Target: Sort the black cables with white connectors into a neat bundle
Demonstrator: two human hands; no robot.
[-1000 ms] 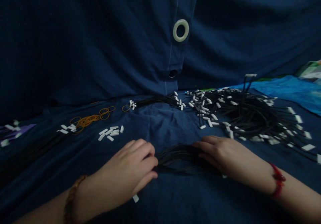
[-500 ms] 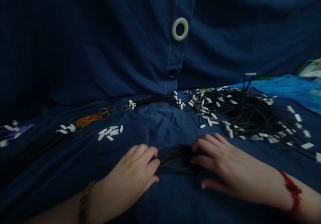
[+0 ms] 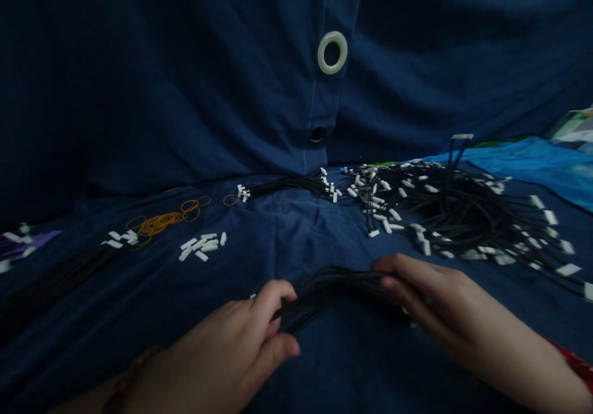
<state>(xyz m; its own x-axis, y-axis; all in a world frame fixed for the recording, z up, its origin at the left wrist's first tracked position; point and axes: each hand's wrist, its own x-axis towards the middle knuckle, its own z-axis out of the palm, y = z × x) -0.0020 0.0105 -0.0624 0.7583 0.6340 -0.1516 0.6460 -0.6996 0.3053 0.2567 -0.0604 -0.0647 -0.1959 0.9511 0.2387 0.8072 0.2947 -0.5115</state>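
left fingers [image 3: 270, 296] and right fingers [image 3: 402, 267] gripping arched black cables [image 3: 343, 279], creased blue cloth [image 3: 303, 228]

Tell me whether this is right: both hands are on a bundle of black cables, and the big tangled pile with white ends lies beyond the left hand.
One part is wrong: the tangled pile lies beyond the right hand, as the head view shows. The left hand and right hand are indeed both on the bundle of black cables.
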